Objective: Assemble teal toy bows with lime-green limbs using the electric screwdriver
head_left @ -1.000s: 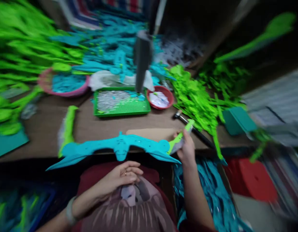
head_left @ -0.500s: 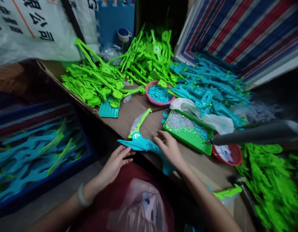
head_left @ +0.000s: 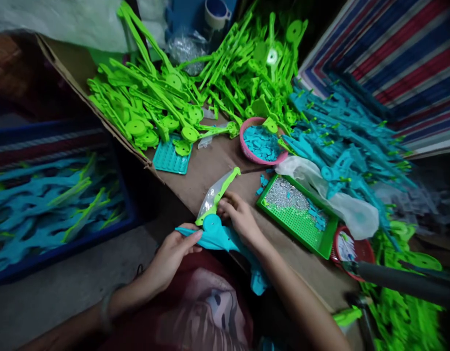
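Note:
A blue plastic part (head_left: 219, 238) with a pointed end and a round disc spans the space before me, above the table's front edge. My left hand (head_left: 176, 251) pinches its pointed end, thumb on top. From the disc rises a bright green plastic arm (head_left: 225, 186) with a clear, film-like blade (head_left: 210, 197) along its left side. The curled fingers of my right hand (head_left: 241, 219) close against the green arm just above the disc. My right wrist passes over the blue part's tail, which hangs below.
Green parts (head_left: 152, 97) heap at the back; blue parts (head_left: 349, 131) pile at the right. A pink bowl (head_left: 243, 146) holds blue pieces. A green tray (head_left: 301, 239) holds small silvery pieces. A dark rod (head_left: 400, 278) juts in above a red basket (head_left: 369, 253). At left stands a blue crate (head_left: 64, 263).
My left thumb has come down onto the blue part. My right hand has moved up to the green arm. The white spiral mark on the disc no longer shows. The view has shifted.

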A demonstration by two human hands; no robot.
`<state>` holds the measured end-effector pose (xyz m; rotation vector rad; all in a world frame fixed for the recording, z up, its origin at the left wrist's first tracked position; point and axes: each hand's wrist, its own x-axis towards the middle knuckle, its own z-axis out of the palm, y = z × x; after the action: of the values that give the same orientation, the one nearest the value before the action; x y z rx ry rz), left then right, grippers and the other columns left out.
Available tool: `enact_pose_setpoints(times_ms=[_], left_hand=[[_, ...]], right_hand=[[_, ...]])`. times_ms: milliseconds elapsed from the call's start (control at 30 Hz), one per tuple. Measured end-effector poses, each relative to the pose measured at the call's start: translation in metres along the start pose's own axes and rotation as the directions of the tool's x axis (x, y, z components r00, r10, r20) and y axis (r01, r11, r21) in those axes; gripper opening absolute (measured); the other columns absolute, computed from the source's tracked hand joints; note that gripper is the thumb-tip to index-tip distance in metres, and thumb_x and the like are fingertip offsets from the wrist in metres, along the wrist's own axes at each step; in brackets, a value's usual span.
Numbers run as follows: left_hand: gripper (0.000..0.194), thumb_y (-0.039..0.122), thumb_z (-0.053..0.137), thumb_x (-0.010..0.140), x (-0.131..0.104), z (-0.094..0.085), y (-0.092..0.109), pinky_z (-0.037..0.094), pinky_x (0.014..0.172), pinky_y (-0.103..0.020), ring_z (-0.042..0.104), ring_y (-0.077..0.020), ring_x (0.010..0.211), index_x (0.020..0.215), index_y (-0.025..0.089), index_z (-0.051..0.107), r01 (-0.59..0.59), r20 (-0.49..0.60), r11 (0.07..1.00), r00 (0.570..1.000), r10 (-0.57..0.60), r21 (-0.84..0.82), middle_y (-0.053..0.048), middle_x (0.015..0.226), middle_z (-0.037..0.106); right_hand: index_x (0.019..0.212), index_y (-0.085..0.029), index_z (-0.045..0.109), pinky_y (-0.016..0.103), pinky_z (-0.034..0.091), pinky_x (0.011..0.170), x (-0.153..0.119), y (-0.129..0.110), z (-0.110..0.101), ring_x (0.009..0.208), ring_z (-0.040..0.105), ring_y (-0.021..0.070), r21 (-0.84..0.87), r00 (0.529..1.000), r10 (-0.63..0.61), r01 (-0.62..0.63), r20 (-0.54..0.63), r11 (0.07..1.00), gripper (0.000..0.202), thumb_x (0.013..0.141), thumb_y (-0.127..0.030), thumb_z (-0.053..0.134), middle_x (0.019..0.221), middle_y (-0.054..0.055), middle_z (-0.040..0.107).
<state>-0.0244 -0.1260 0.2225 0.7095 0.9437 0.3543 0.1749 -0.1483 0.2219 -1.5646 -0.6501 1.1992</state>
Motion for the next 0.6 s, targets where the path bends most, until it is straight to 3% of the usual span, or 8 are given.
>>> enact_pose_setpoints(times_ms=[100, 167, 200, 267, 333, 400, 533, 600], left_hand=[[0.036, 0.049, 0.079, 0.081, 0.000, -0.001, 0.000, 0.058, 0.082, -0.027, 0.067, -0.0163, 0.093, 0.100, 0.021, 0.067, -0.006, 0.003, 0.999, 1.000, 0.006, 0.033, -0.002, 0.099, 0.072], [0.037, 0.048, 0.077, 0.083, -0.001, -0.001, -0.001, 0.058, 0.086, -0.029, 0.068, -0.0180, 0.098, 0.106, 0.022, 0.067, 0.002, 0.006, 0.999, 1.000, -0.002, 0.037, -0.003, 0.105, 0.073], [0.038, 0.048, 0.077, 0.084, -0.002, -0.001, -0.001, 0.058, 0.088, -0.030, 0.069, -0.0189, 0.100, 0.109, 0.022, 0.066, 0.004, 0.011, 0.999, 1.000, -0.004, 0.034, -0.003, 0.108, 0.073], [0.039, 0.046, 0.076, 0.085, -0.002, 0.001, 0.001, 0.058, 0.092, -0.033, 0.070, -0.0205, 0.104, 0.113, 0.023, 0.065, 0.002, 0.031, 1.000, 1.000, -0.003, 0.025, -0.004, 0.111, 0.074], [0.038, 0.046, 0.075, 0.086, 0.002, 0.004, 0.005, 0.057, 0.096, -0.036, 0.070, -0.0222, 0.107, 0.114, 0.022, 0.065, -0.003, 0.070, 1.000, 0.998, 0.001, 0.026, -0.005, 0.115, 0.074], [0.040, 0.048, 0.074, 0.085, 0.009, 0.005, 0.011, 0.057, 0.098, -0.038, 0.070, -0.0237, 0.110, 0.114, 0.021, 0.065, -0.019, 0.094, 0.999, 0.995, 0.015, 0.048, -0.006, 0.117, 0.074], [0.049, 0.064, 0.071, 0.079, 0.008, -0.015, 0.018, 0.062, 0.086, -0.039, 0.074, -0.0272, 0.099, 0.099, 0.020, 0.068, -0.024, -0.021, 0.956, 0.999, 0.031, 0.293, -0.007, 0.105, 0.078], [0.052, 0.072, 0.064, 0.078, 0.003, -0.033, 0.020, 0.063, 0.072, -0.039, 0.076, -0.0289, 0.078, 0.083, 0.020, 0.070, 0.009, -0.018, 0.794, 1.000, 0.002, 0.607, -0.008, 0.083, 0.078]], right_hand=[[0.107, -0.018, 0.062, 0.023, 0.046, 0.054, 0.013, 0.000, 0.009, 0.060, 0.056, 0.0112, 0.139, 0.995, 0.040, -0.027, -0.092, 0.990, 0.035, 0.082, -0.043, 0.064, 0.073, -0.002, 0.061], [0.104, -0.018, 0.063, 0.024, 0.048, 0.057, 0.017, -0.001, 0.013, 0.060, 0.056, 0.0121, 0.096, 0.988, -0.026, 0.041, -0.149, 0.995, 0.031, 0.085, -0.042, 0.061, 0.071, -0.002, 0.061], [0.106, -0.018, 0.064, 0.026, 0.051, 0.062, 0.018, -0.002, 0.014, 0.065, 0.059, 0.0136, 0.048, 0.990, -0.081, 0.086, -0.112, 0.995, 0.032, 0.086, -0.043, 0.061, 0.075, -0.001, 0.064], [0.118, -0.018, 0.065, 0.033, 0.056, 0.082, 0.018, -0.005, 0.015, 0.086, 0.067, 0.0191, -0.057, 0.974, -0.186, 0.195, 0.130, 0.979, 0.041, 0.087, -0.044, 0.063, 0.094, 0.003, 0.072], [0.134, -0.019, 0.059, 0.041, 0.049, 0.106, 0.017, -0.010, 0.013, 0.116, 0.064, 0.0245, -0.131, 0.877, -0.223, 0.304, 0.425, 0.944, 0.052, 0.090, -0.047, 0.062, 0.123, 0.007, 0.070], [0.145, -0.018, 0.050, 0.046, 0.039, 0.117, 0.011, -0.019, 0.006, 0.136, 0.053, 0.0274, -0.230, 0.816, -0.219, 0.390, 0.535, 0.892, 0.060, 0.094, -0.048, 0.059, 0.144, 0.011, 0.059], [0.152, -0.015, 0.039, 0.048, 0.041, 0.114, -0.029, -0.046, -0.037, 0.135, 0.053, 0.0280, -0.550, 0.893, -0.300, 0.444, 0.334, 0.707, 0.063, 0.098, -0.042, 0.055, 0.149, 0.018, 0.053], [0.145, -0.016, 0.048, 0.043, 0.048, 0.105, -0.069, -0.060, -0.078, 0.122, 0.060, 0.0248, -0.688, 0.924, -0.333, 0.367, 0.189, 0.627, 0.051, 0.100, -0.040, 0.052, 0.136, 0.016, 0.062]])
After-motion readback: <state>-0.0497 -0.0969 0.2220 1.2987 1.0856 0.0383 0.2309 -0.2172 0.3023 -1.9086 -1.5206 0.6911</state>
